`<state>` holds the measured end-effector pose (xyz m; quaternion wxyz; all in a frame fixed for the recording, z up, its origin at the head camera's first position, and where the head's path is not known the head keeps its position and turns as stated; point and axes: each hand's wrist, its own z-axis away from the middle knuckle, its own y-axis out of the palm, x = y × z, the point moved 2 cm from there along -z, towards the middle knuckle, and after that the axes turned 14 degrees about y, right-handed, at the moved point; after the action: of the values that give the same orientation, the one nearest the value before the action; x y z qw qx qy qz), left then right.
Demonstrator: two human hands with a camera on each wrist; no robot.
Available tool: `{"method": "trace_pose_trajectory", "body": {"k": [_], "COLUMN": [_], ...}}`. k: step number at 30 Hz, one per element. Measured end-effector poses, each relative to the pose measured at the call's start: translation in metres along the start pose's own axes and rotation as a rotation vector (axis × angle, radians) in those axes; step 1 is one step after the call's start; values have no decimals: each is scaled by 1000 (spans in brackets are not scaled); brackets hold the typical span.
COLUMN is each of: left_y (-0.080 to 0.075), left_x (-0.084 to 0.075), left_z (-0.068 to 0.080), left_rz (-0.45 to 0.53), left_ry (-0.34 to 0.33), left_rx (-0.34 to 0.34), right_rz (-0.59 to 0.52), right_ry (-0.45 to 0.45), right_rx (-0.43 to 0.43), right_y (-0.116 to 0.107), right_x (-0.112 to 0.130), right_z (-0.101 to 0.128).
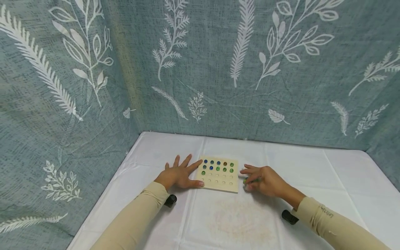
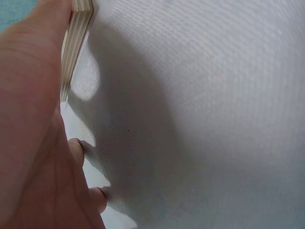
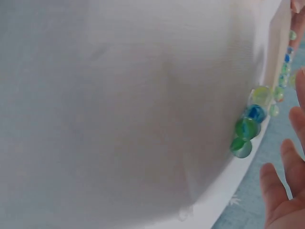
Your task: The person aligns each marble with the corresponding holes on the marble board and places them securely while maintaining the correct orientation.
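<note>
While your left hand (image 1: 178, 174) lay flat on the white cloth (image 1: 312, 166) with its fingers spread and straight, its fingertips and thumb rested against the left edge of the wooden peg board (image 1: 229, 185), bracing it. That was the right idea, I think: a board this light would slide if nothing pinned it, so steady pressure at the edge, not on top of the filled holes, looked best to me.

On the board, the marbles (image 1: 218, 166) filled the far two rows and part of the third, blue and green ones, while the near rows of holes stood empty. The loose marbles (image 3: 249, 128) sat in a small cluster on the cloth just beside the board's right edge, green, blue and a pale yellow-green one touching each other.

Your right hand (image 1: 264, 178) hovered over that cluster with fingers loosely curled, and something green showed under the fingertips in the head view. Whether you had actually pinched a marble or only touched it I could not tell; in the right wrist view your fingers (image 3: 281, 191) appeared spread and apart from the cluster. Picking one marble at a time with thumb and forefinger would, in my judgement, have kept the others from rolling.
</note>
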<state>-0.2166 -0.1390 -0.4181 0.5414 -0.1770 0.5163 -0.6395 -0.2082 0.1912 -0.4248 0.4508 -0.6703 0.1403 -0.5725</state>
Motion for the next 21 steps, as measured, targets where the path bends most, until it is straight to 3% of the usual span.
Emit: {"method": "trace_pose_trajectory", "body": {"k": [10,21], "left_y": [3,5], "left_x": [2,3], "left_z": [0,-1], "left_rz": [-4,-12], "left_ry": [0,6], "left_rx": [-5,-12], "right_rz": [-82,-138], "right_ry": [45,21], "right_rx": [-37,-72], "right_y": [-2,-3], "right_x": [9,17], "right_z": [-4,-7]}}
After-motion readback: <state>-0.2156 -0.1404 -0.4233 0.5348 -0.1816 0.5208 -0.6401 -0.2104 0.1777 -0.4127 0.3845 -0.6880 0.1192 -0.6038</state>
